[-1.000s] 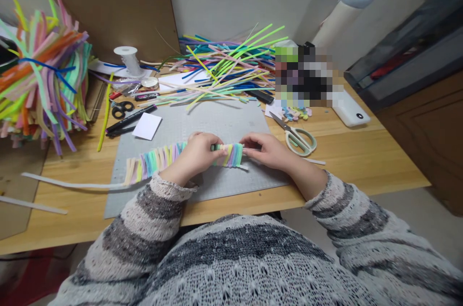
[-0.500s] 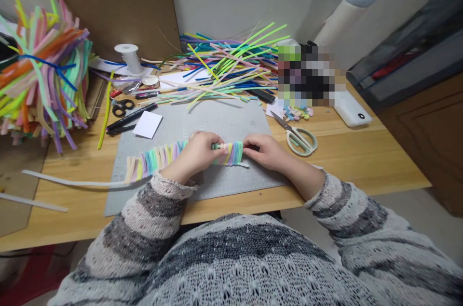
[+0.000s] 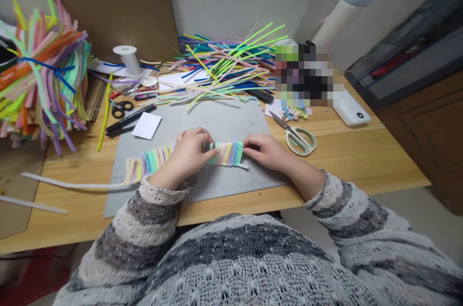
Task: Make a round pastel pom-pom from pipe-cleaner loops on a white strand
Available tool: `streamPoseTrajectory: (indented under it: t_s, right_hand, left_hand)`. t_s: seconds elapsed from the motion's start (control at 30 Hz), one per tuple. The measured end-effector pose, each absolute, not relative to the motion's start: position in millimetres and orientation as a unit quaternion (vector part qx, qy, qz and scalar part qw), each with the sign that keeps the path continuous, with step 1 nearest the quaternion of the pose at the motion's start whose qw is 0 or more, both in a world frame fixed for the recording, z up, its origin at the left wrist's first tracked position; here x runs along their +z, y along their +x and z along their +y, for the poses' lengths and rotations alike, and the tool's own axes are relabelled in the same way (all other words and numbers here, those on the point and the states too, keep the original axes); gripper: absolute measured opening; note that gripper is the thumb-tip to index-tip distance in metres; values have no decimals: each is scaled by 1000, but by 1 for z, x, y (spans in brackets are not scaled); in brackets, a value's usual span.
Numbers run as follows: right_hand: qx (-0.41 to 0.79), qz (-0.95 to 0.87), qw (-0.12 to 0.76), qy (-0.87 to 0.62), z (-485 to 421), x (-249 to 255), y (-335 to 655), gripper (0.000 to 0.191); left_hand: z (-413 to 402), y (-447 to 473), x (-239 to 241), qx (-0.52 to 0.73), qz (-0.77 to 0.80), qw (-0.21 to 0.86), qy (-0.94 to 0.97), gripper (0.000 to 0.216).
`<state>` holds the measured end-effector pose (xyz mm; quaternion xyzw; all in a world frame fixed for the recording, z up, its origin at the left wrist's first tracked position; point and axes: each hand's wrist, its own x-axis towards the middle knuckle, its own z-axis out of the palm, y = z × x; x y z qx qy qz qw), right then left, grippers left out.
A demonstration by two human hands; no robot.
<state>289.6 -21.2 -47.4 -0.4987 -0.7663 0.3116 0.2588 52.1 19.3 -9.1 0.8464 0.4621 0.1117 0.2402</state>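
Observation:
A strip of pastel pipe cleaners (image 3: 229, 153), packed side by side in pink, yellow, purple, green and blue, lies across the grey cutting mat (image 3: 231, 120). A long white pipe cleaner (image 3: 75, 184) runs out from its left end over the wood. My left hand (image 3: 193, 152) is closed over the middle of the strip, thumb and fingers pinching it and hiding part of it. At the strip's right end my right hand (image 3: 264, 150) pinches with thumb and forefinger at its upper edge. A short white tail (image 3: 243, 166) sticks out at the lower right corner.
White-handled scissors (image 3: 300, 139) lie right of the mat, near small pastel scraps (image 3: 294, 112). Behind is a heap of loose pipe cleaners (image 3: 231, 65); at left stands a big bundle (image 3: 43, 74). Markers (image 3: 132, 120), small black scissors (image 3: 121, 108) and a white spool (image 3: 127, 60) are at back left.
My left hand has slid left along the strip, so more of its right part shows. My right hand stays at the right end.

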Motion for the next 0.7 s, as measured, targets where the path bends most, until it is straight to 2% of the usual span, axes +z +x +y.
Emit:
streamPoseTrajectory:
  t_s: [0.4,0.57,0.7]
  right_hand:
    - [317,-768,266,-490,-21,-47,285,8]
    - [320,-766,267,-489,-21,-47,287,8]
    - [316,-770,266,-487,-21,-48,288,8]
  left_hand:
    - [20,55,-15,128,448,312,828,9]
    - [24,46,-13,120,451,313,827,20]
    - [28,42,-15,141,446,322,823,12]
